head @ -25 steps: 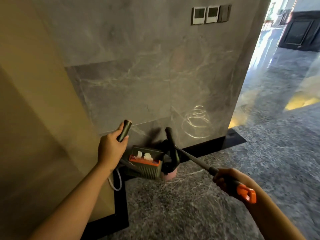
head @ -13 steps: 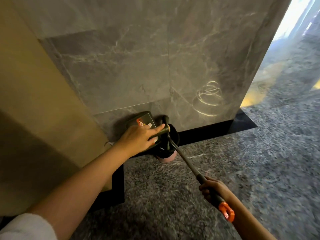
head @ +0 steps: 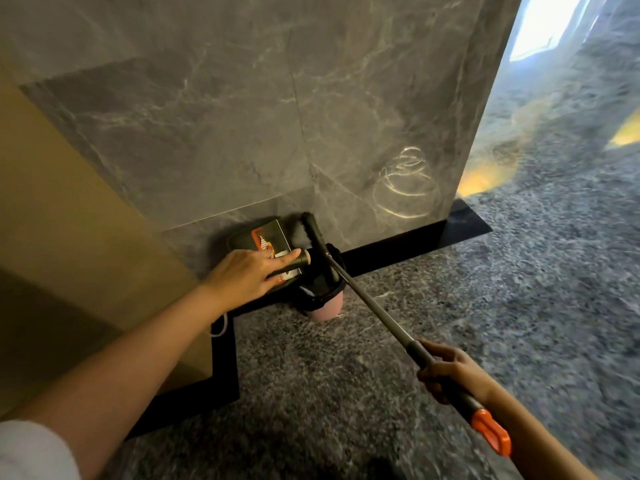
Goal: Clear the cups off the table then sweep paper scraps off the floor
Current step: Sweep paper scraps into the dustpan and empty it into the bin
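My left hand [head: 242,277] grips the short dark handle [head: 302,261] of a dark green dustpan [head: 268,237] with an orange comb. The pan stands tilted up against the grey marble wall at the floor corner. My right hand [head: 450,372] grips the long grey broom pole [head: 377,310] close to its orange end cap [head: 491,436]. The black broom head [head: 310,230] stands upright beside the pan. It is above a small pink bin [head: 325,310] lined with a black bag. No cups are in view.
The grey marble wall [head: 311,116] meets a tan panel [head: 69,220] at the left, with a black baseboard [head: 415,240] along the floor. A white cord [head: 221,329] lies at the corner. Speckled grey floor [head: 485,289] stretches to the right.
My left hand has swung the dustpan from held out flat to tilted up against the wall over the bin. My right hand has slid lower with the broom pole, and the view has tipped downward.
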The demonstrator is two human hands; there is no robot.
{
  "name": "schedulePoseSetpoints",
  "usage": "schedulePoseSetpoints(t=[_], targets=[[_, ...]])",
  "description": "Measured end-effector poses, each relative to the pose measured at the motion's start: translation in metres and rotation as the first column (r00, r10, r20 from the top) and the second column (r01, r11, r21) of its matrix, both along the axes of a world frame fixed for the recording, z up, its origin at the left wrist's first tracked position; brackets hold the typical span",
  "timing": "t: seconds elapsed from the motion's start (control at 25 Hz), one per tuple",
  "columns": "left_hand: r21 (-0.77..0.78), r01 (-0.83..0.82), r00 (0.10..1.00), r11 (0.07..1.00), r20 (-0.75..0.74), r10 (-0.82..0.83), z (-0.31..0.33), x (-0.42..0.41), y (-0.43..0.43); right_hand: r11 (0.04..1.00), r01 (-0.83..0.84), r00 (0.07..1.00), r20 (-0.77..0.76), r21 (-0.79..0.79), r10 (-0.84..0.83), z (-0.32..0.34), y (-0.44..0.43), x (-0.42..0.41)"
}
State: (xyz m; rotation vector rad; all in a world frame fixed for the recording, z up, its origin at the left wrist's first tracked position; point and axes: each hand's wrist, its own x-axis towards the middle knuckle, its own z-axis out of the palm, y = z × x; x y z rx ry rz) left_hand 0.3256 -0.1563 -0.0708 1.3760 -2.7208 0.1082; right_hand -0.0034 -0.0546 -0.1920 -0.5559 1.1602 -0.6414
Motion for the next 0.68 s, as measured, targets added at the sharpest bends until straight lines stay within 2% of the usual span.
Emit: schedulePoseSetpoints(t=[0.08,0.2,0.4,0.48,0.68], targets=[[0.018,0.036,0.999,0.999,0.033,-0.036,0.004,-0.002,0.004,1.000,0.019,1.000,-0.003,0.017,-0.019,-0.008,0.008,-0.004],[-0.075,0.220,0.968,0.973,0.141,-0.208,-0.001,-0.004,0.007,0.998,0.048,0.998,0.027,0.042,-0.050,-0.020,0.013,-0.002],[0.202,0.247,0.868,0.948,0.389,-0.309,-0.033,-0.014,0.029,1.000,0.010,1.000,-0.003,0.022,-0.010,-0.025,0.022,0.004],[0.239,0.269,0.828,0.933,0.438,-0.351,-0.037,-0.020,0.036,0.999,0.039,0.999,0.014,0.032,-0.039,-0.025,0.024,0.001],[0.274,0.253,0.801,0.928,0.479,-0.360,-0.040,-0.013,0.040,0.987,0.148,0.983,0.100,0.059,-0.153,-0.026,0.032,0.000]])
